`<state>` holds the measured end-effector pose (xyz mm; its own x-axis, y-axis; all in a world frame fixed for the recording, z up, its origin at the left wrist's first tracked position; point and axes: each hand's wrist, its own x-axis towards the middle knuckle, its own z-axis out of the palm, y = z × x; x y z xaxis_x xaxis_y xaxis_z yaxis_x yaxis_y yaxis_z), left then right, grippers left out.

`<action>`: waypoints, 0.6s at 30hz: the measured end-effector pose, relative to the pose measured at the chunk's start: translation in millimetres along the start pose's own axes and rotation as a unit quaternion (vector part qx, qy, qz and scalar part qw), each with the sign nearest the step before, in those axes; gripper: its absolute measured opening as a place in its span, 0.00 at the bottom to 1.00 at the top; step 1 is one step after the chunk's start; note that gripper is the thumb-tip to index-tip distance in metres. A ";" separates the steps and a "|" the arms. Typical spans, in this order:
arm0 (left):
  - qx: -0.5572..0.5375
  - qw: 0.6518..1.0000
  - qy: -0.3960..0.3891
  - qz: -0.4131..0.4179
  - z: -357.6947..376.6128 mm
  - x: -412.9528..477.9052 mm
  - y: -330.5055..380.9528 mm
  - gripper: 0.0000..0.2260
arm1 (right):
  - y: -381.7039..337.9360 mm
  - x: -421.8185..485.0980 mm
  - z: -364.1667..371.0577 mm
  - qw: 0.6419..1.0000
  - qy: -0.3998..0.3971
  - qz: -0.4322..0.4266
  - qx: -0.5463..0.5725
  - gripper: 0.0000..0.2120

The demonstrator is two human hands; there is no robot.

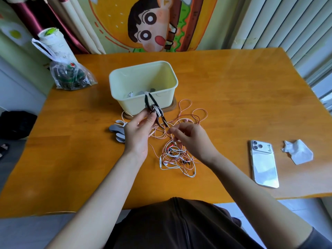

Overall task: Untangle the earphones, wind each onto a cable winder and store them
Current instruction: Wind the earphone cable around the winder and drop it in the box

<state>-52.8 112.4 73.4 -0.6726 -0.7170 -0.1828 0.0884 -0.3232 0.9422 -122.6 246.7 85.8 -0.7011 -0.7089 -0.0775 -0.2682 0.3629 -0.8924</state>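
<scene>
Earphones (177,155), pink, white and dark red, lie in one tangled heap on the tabletop (233,97), in front of the cream storage box (129,103) on the person's side. Loose pink loops spread from the heap up to the front right corner of the box. The left hand (138,133) is raised just in front of the box, fingers and thumb pinching a dark cable winder (155,110) with pale cable wrapped around its middle. The winder's upper arms overlap the front wall of the box. The right hand (192,139) hovers over the far edge of the heap, nearer the person than the box, thumb and forefinger closed on a thin strand that runs toward the winder. Grey spare winders (117,130) lie in front of the box's left corner, partly behind the left hand. Inside the box a few stored pieces (140,93) rest on the bottom. Well to the right of the box lie a phone (264,164) and a crumpled tissue (298,151).
</scene>
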 end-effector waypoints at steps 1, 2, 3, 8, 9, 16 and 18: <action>0.076 0.997 0.003 0.033 -3.5 1.4 -2.2 0.12 | -2.6 -0.2 -1.8 1.000 0.002 -0.004 -0.009 0.09; 0.153 0.986 -0.006 0.069 -6.1 2.5 -4.5 0.13 | -4.8 0.8 -4.5 1.000 0.004 -0.006 -0.017 0.09; 0.220 0.971 -0.023 0.095 -7.7 2.8 -6.3 0.15 | -7.3 1.7 -7.6 1.000 0.001 -0.008 -0.023 0.09; 0.343 0.925 -0.112 0.118 -7.9 5.6 -3.1 0.17 | -13.3 8.7 -25.4 0.996 -0.040 -0.022 -0.073 0.12; 0.348 0.921 -0.126 0.123 -7.3 6.3 -0.7 0.18 | -13.3 10.2 -30.0 0.996 -0.039 -0.019 -0.075 0.12; 0.364 0.900 -0.216 0.102 -7.8 5.5 7.4 0.19 | -12.1 23.6 -54.7 0.998 -0.016 -0.017 -0.056 0.13; 0.347 0.897 -0.255 0.096 -5.4 4.0 9.6 0.20 | -8.1 25.7 -52.5 0.999 -0.009 -0.009 -0.039 0.13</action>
<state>-50.7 103.1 80.2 -0.9586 -0.2844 -0.0126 -0.1203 0.3647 0.9233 -173.1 257.3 114.5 -0.6836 -0.7264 -0.0712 -0.3316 0.3959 -0.8563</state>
